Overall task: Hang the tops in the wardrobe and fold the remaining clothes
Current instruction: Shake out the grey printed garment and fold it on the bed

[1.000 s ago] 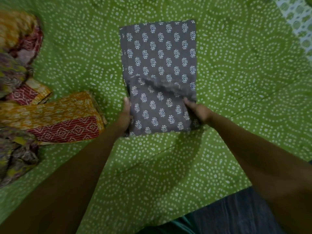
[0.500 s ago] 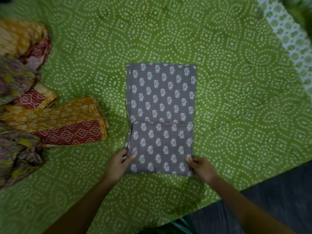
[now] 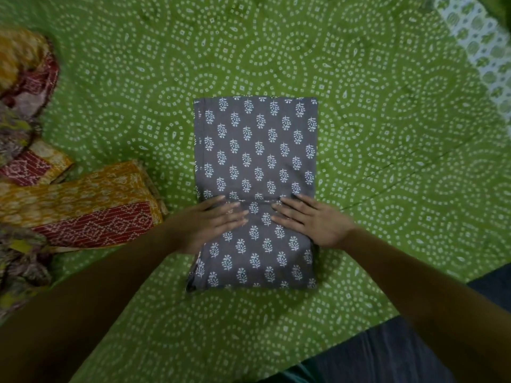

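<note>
A grey garment with white leaf print [image 3: 255,150] lies folded on the green patterned bedsheet [image 3: 387,134], its near part doubled over with the fold's edge across the middle. My left hand [image 3: 210,222] lies flat on the left side of that edge, fingers straight. My right hand [image 3: 309,219] lies flat on the right side, fingers straight and pointing left. Both palms press the cloth down. A folded orange and red printed garment [image 3: 83,205] sits to the left.
A loose heap of orange, red and olive clothes [image 3: 22,111] fills the left edge. A white pillow or sheet with green print [image 3: 481,51] lies at the top right. The bed's near edge runs diagonally at bottom right, with dark floor [image 3: 387,355] beyond.
Both hands let go of the garment's near corners and moved up onto the fold edge, now pressing flat. The view has shifted closer to the cloth.
</note>
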A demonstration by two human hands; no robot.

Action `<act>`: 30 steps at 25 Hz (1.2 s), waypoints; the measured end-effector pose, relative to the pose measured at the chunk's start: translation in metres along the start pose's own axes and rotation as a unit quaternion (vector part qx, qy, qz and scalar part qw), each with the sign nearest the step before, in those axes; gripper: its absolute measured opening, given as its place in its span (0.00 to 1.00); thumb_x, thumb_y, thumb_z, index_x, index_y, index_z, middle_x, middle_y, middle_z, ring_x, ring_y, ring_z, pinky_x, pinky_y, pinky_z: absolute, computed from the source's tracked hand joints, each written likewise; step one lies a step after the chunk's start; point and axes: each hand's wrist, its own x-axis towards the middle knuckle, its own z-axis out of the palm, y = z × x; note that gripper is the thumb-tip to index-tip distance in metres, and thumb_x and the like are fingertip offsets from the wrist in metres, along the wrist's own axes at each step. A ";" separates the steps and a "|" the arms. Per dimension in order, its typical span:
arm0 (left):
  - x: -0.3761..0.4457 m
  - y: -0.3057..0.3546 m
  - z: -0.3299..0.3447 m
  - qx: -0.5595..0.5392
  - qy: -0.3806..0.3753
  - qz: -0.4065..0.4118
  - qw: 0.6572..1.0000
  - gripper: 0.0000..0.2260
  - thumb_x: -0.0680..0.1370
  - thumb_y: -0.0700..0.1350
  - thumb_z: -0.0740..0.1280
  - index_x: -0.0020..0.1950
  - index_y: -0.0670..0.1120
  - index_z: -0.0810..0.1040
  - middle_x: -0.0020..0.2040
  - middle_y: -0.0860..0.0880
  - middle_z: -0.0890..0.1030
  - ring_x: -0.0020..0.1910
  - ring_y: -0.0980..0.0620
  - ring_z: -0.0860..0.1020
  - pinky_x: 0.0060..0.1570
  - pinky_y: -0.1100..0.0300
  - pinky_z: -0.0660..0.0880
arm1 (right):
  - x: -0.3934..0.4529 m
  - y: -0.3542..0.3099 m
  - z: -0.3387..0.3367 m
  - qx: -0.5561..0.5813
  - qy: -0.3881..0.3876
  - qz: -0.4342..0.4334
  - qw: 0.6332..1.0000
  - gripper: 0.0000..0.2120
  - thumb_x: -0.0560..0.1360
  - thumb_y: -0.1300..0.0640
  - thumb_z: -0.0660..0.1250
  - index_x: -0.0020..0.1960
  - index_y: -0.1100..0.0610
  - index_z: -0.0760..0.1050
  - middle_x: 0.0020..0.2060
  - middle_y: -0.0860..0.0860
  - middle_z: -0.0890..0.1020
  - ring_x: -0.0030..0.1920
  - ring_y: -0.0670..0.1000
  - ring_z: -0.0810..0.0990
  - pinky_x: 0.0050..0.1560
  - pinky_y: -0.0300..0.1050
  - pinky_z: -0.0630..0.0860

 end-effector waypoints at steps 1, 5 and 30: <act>0.001 -0.010 0.007 -0.037 -0.004 -0.003 0.999 0.36 0.69 0.42 0.61 0.78 0.45 0.55 0.78 0.46 0.56 0.77 0.47 0.50 0.74 0.48 0.49 | 0.003 0.009 0.000 0.039 -0.005 -0.011 0.999 0.32 0.73 0.59 0.52 0.77 0.52 0.55 0.75 0.52 0.61 0.76 0.55 0.57 0.75 0.53 0.55; 0.007 -0.024 0.001 -0.473 0.131 -0.303 0.817 0.16 0.74 0.36 0.64 0.58 0.47 0.81 0.56 0.51 0.82 0.58 0.53 0.77 0.59 0.60 0.72 | 0.010 0.013 -0.026 0.450 0.050 0.262 0.852 0.17 0.79 0.56 0.57 0.64 0.45 0.75 0.63 0.49 0.77 0.59 0.45 0.77 0.62 0.45 0.73; 0.052 -0.060 -0.105 -0.604 0.368 -0.520 0.480 0.18 0.78 0.55 0.66 0.59 0.43 0.78 0.48 0.49 0.83 0.48 0.49 0.82 0.46 0.56 0.80 | 0.037 0.066 -0.137 0.733 0.309 0.438 0.419 0.08 0.76 0.59 0.68 0.52 0.62 0.77 0.43 0.56 0.83 0.36 0.50 0.82 0.38 0.43 0.80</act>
